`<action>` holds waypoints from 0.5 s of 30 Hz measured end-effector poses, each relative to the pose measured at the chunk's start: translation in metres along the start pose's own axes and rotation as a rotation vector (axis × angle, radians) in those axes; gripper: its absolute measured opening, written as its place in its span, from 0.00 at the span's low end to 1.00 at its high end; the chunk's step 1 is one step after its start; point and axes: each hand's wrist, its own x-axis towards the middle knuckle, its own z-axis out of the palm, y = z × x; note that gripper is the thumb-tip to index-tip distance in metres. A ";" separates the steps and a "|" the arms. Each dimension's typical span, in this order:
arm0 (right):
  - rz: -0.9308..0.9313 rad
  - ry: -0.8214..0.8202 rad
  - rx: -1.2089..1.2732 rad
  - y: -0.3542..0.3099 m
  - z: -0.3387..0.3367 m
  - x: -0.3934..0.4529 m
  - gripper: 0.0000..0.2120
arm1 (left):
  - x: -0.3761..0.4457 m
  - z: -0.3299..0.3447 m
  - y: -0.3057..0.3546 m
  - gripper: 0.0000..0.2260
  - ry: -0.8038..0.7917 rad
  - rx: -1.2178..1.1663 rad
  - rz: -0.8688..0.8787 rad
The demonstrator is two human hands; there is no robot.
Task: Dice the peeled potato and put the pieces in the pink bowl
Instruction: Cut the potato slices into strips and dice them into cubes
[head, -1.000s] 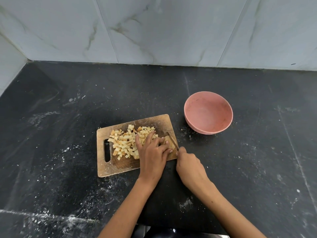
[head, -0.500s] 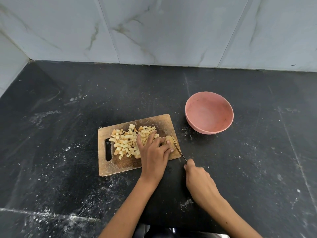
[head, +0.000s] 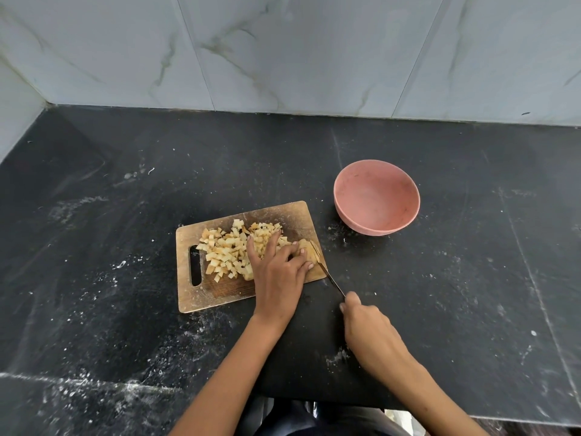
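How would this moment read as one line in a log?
stage: dicing | left hand: holds uncut potato on cutting board | right hand: grips knife | diced pieces: on board | pink bowl: empty

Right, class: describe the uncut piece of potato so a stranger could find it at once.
Start at the wooden chopping board on the black counter. At its right end, under the left hand's fingertips, sits the potato piece: one pale sliced lump, unlike the small cubes heaped to its left.
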 end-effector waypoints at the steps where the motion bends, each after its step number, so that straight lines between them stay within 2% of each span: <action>1: -0.022 0.011 0.035 0.000 -0.004 -0.002 0.10 | 0.000 -0.001 0.000 0.04 -0.002 0.002 0.006; 5: -0.084 0.112 0.168 -0.013 -0.016 0.005 0.12 | -0.004 -0.002 0.003 0.05 -0.017 0.022 0.009; 9: -0.075 0.109 0.134 -0.032 -0.018 0.027 0.12 | -0.002 -0.005 0.003 0.05 -0.023 0.012 -0.011; 15: 0.027 0.067 -0.004 -0.040 -0.005 0.040 0.03 | -0.001 -0.005 0.003 0.04 -0.020 -0.007 -0.020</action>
